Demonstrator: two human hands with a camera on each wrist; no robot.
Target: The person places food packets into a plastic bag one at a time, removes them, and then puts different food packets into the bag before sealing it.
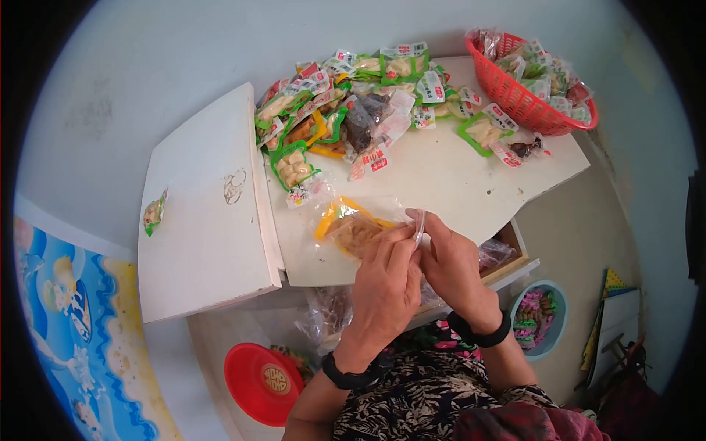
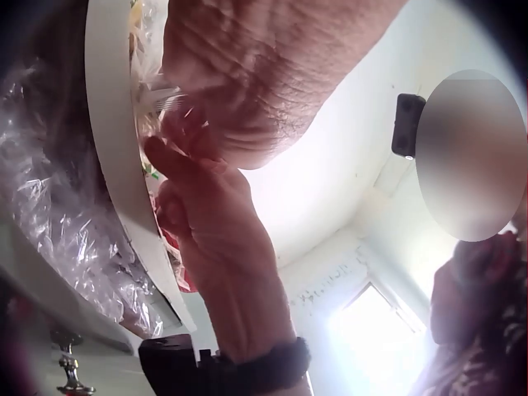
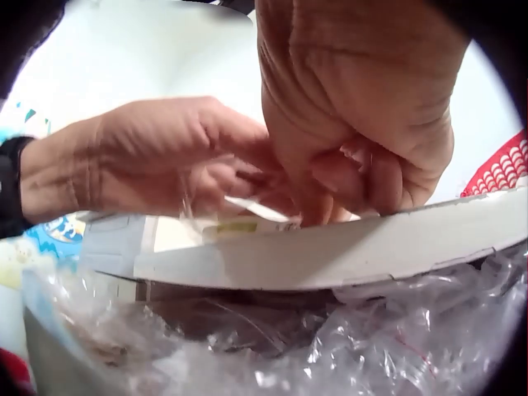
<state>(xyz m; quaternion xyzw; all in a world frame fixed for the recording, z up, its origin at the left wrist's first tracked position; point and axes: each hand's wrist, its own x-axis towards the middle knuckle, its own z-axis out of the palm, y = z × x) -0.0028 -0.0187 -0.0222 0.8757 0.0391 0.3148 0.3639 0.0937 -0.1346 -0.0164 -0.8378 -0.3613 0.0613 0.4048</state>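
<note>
A yellow-edged food packet [image 1: 354,229] with brownish contents lies at the front of the white tabletop, inside or under a clear plastic bag [image 1: 420,228]. My left hand [image 1: 387,275] pinches the bag's gathered end with bent fingers. Close against it, my right hand [image 1: 457,268] grips the same end between thumb and fingers. The right wrist view shows the right hand [image 3: 363,124] curled above the table edge, the left hand [image 3: 157,157] meeting it. The fingertips are partly hidden in both wrist views.
Several green- and yellow-edged food packets [image 1: 294,167] pile up at the back. A red basket [image 1: 507,87] of packets stands at the back right. Below the tabletop, an open drawer [image 1: 518,246] holds clear plastic bags. A red basin [image 1: 246,382] and a blue basin [image 1: 562,316] stand lower down.
</note>
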